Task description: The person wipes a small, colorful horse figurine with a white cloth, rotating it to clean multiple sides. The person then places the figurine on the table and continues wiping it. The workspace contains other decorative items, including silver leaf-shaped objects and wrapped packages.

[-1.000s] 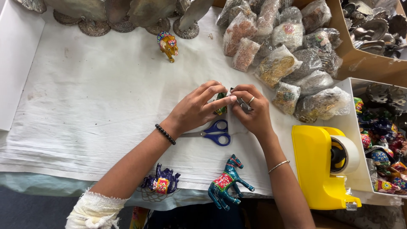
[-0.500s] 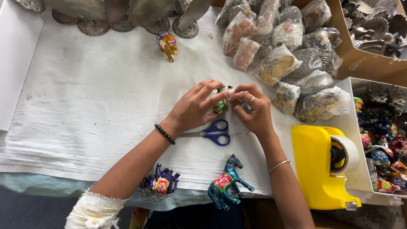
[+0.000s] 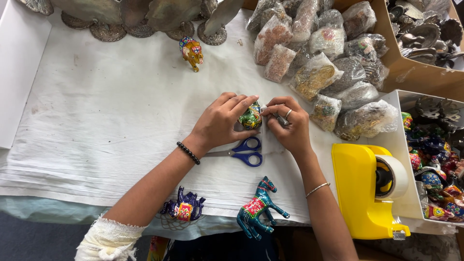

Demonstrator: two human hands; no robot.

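My left hand [image 3: 220, 123] and my right hand [image 3: 288, 126] meet at the middle of the white cloth [image 3: 106, 116]. Between their fingertips sits a small green painted figurine [image 3: 251, 117]. The left fingers curl over its top and side. The right fingers pinch a thin piece of clear wrapping [image 3: 268, 112] against it. Blue-handled scissors [image 3: 241, 153] lie on the cloth just below both hands.
A yellow tape dispenser [image 3: 367, 193] stands at the right. Several bagged figurines [image 3: 319, 63] are piled at the back right. A teal painted horse [image 3: 258, 208] and a purple elephant [image 3: 183, 209] stand at the front edge, a yellow elephant [image 3: 192, 51] at the back.
The green figurine has turned a little between my fingers and shows more plainly. Both hands stay in the same place.
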